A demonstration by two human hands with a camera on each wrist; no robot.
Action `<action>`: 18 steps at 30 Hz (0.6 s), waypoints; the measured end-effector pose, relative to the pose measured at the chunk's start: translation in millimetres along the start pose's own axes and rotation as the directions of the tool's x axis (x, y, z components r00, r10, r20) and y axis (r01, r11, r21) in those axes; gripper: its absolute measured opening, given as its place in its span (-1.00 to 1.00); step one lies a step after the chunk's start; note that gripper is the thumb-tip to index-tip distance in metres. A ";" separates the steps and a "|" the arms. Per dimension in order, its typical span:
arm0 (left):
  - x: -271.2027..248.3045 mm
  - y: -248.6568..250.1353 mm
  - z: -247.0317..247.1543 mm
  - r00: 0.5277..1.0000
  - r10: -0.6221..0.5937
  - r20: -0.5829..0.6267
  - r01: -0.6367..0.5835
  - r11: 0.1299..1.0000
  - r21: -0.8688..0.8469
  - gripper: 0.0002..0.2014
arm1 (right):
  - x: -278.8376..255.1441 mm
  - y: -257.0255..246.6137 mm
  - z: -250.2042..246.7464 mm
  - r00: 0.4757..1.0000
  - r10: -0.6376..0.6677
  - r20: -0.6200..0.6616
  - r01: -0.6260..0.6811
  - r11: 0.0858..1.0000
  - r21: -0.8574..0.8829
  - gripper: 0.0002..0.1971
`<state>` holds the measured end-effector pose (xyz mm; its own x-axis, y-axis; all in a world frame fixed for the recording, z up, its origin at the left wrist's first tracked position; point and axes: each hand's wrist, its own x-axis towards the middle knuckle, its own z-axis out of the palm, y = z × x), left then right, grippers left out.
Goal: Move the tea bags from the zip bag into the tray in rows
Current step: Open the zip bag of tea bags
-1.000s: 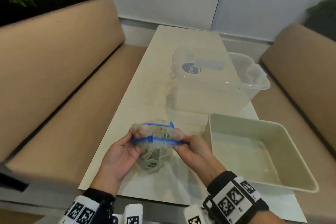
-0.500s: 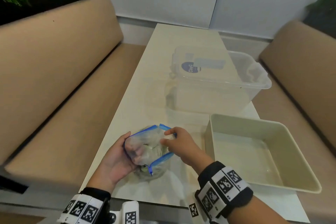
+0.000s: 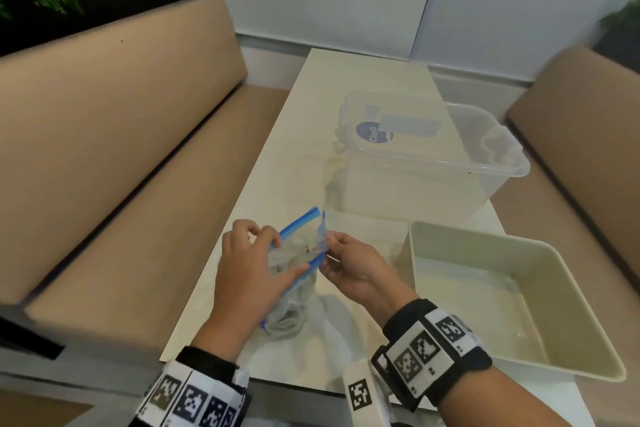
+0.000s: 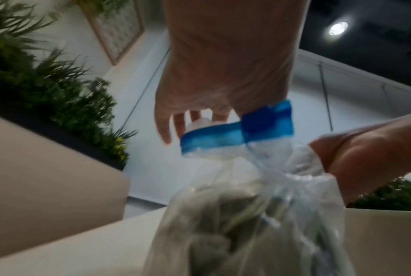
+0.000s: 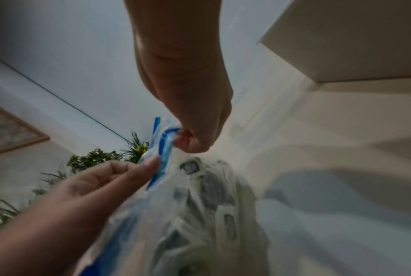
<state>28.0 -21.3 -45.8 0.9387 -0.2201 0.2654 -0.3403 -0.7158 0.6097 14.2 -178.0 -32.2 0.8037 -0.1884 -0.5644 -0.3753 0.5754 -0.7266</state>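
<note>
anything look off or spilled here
Nothing stands out. The zip bag is held at its blue rim by the left hand and right hand, tea bags still inside. The tray sits empty on the table, and nothing has spilled.

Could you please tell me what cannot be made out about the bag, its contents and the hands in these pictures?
- Tea bags: number uncountable; crumpled plastic and blur in all views.
- Zip bag: bottom hidden behind the left hand in the head view, cut off by the frame edge in both wrist views.
- Right hand: pinching fingertips hidden by the knuckles in the right wrist view.
- Tray: near corner cut off in the head view.
</note>
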 end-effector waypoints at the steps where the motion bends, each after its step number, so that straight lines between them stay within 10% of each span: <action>1: 0.5 -1.1 -0.7 0.996 0.093 0.015 -0.094 0.995 0.026 -0.57 | -0.8 0.2 0.1 1.000 0.026 -0.003 -0.026 0.999 0.043 -0.76; 6: -3.1 -13.7 -1.9 0.932 0.273 0.239 -0.282 0.959 0.004 -0.41 | 0.4 2.8 1.1 0.999 0.046 0.014 -0.048 0.986 0.158 -0.66; 8: -6.1 -10.4 -5.3 0.936 0.239 0.260 -0.238 0.971 -0.033 -0.70 | 1.4 2.9 5.0 0.999 0.013 -0.048 -0.006 0.990 0.142 -0.68; 11: -6.1 -9.6 -9.1 0.945 0.178 0.275 -0.168 0.984 -0.061 -0.60 | 0.5 5.0 11.6 0.990 -0.088 -0.111 0.088 0.996 -0.005 -0.92; 14: 9.1 -20.1 -11.7 0.981 0.053 0.187 -0.039 0.996 -0.074 -0.52 | -2.9 6.4 11.0 0.980 -0.197 0.036 0.200 0.966 -0.166 -0.72; 16: 18.5 -21.4 -13.0 0.986 -0.062 0.152 0.078 0.992 -0.101 -0.57 | -4.6 7.3 7.8 0.930 -0.316 0.186 0.366 0.819 -0.442 -0.66; 18: 24.2 -19.6 -13.6 0.984 -0.150 0.093 0.161 0.980 -0.120 -0.68 | -6.9 7.8 5.8 0.830 -0.463 0.311 0.526 0.464 -0.713 -0.76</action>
<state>56.7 -3.5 -41.2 0.9803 -0.1706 0.0999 -0.1888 -0.6571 0.7298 8.4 -167.6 -31.7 0.9845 -0.1748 -0.0104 -0.0805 -0.3995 -0.9132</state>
